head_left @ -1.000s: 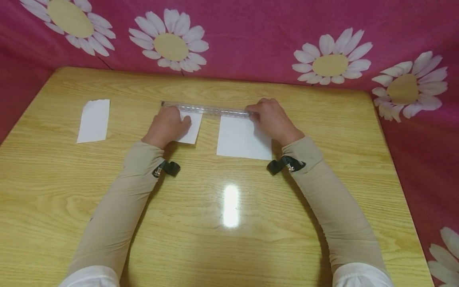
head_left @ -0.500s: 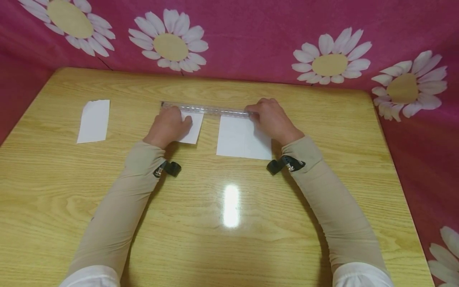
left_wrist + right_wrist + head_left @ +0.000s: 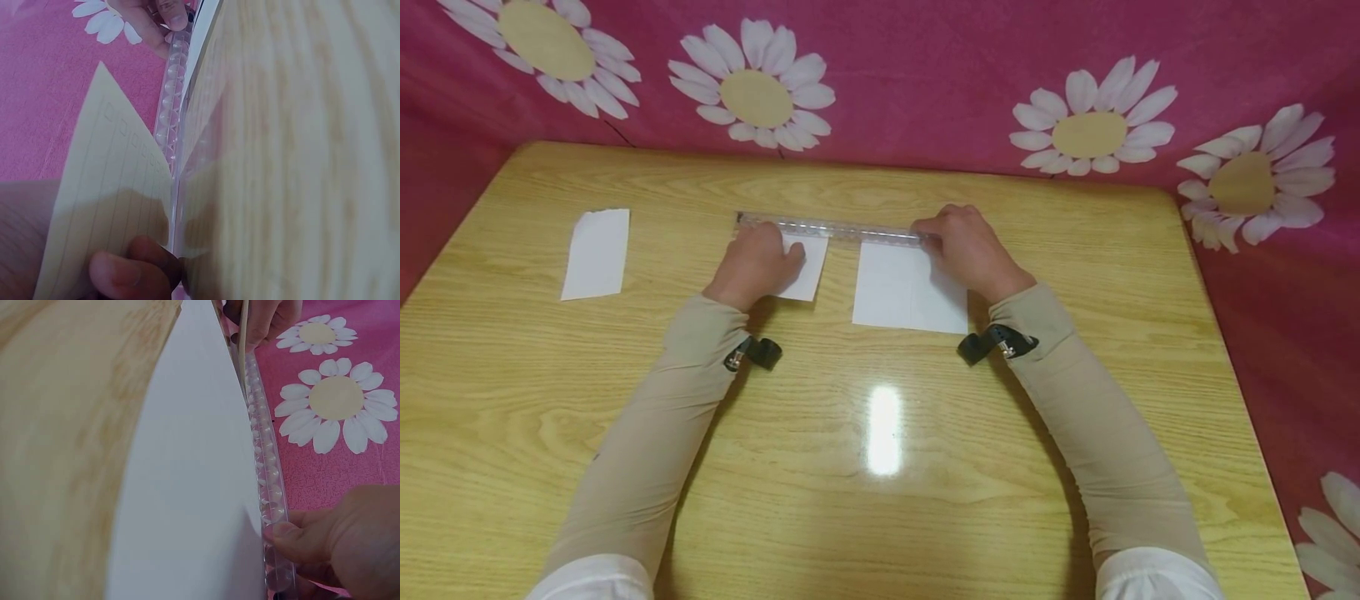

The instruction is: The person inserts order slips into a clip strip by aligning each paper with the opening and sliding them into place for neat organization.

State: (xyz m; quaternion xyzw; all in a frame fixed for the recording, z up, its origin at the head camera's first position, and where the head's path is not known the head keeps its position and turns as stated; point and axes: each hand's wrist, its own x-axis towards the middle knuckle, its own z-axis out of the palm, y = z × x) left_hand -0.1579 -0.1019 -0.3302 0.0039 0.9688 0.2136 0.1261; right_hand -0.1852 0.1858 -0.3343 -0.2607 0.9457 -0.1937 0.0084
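My right hand (image 3: 973,250) pinches the right end of a clear plastic ruler (image 3: 844,232), its thumb (image 3: 287,530) on the strip in the right wrist view. A row of round shapes runs along the ruler (image 3: 172,106). At its left part, my left hand (image 3: 751,265) holds a small piece of paper (image 3: 806,271) with curled fingers. In the left wrist view this paper (image 3: 103,187) shows ruled lines and stands up beside the ruler, fingers (image 3: 131,272) in front of it. A white sheet with a faint crease (image 3: 891,287) lies flat below the right hand, which partly covers it.
Another white piece of paper (image 3: 597,254), ragged along its top, lies at the left on the wooden table (image 3: 880,525). A pink cloth with daisies (image 3: 917,83) hangs behind the table's far edge. A black strap dangles at each wrist.
My left hand and the small paper have slid slightly to the right along the ruler. The ruler, the right hand and the other papers stay where they were.
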